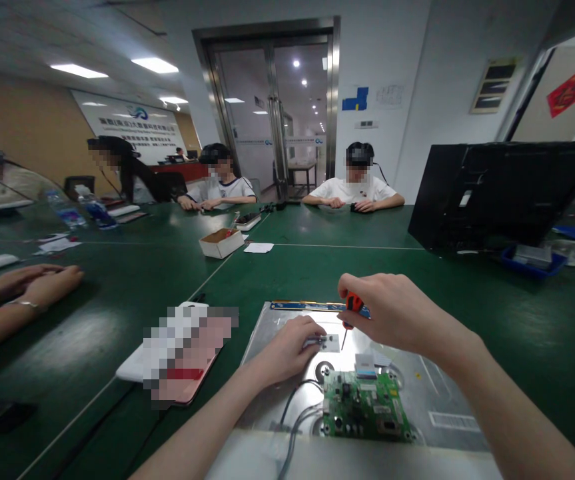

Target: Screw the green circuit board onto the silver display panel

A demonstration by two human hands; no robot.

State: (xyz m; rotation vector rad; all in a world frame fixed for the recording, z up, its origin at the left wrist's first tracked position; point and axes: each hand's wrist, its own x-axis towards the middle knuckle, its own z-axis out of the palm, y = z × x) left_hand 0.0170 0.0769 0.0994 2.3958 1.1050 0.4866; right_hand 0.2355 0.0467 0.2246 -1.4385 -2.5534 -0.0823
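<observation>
My right hand (397, 313) is closed round the red and black handle of a screwdriver (352, 305). Its thin shaft points down, with the tip just right of a small pale flat piece (331, 343) bearing dark screw-like bits. The fingers of my left hand (297, 343) are bent and pinch the left side of this piece. Both hands are over a silvery metal panel (447, 390), which looks like the back of a display. A green circuit board (367, 407) is on the panel nearer me, and a narrow blue strip board (307, 306) runs along its far edge.
Left of the panel lie a white object (134, 360) and a pink phone-like object (187, 387). Grey cables (292, 433) cross the panel. A small open box (222, 243) stands farther off; a black monitor (492, 193) is at right. Another person's hands (50, 283) rest at left.
</observation>
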